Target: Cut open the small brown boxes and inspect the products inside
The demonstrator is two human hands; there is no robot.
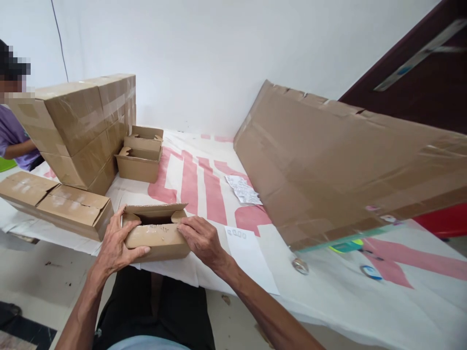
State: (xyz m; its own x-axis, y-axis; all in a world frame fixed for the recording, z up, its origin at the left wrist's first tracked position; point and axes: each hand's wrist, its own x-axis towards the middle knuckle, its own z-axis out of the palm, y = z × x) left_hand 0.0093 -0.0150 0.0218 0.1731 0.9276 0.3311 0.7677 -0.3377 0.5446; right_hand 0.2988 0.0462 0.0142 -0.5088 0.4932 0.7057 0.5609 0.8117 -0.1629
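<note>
In front of me at the table's near edge is a small brown cardboard box point(160, 249), its far flap raised and a dark gap showing into it. My left hand point(116, 243) wraps round the box's left end, thumb along the front and fingers at the top edge. At the right end, my right hand point(202, 238) pinches the top corner of the box between bent fingers and thumb. The near flap between my hands is folded partly over the opening.
Closed cartons point(76, 204) lie to the left, before a tall carton stack point(83, 126). Two open boxes point(138, 167) stand behind. A large cardboard sheet point(328, 160) leans at right, near papers point(250, 257) and a tape roll point(300, 265). A person in purple point(16, 129) sits far left.
</note>
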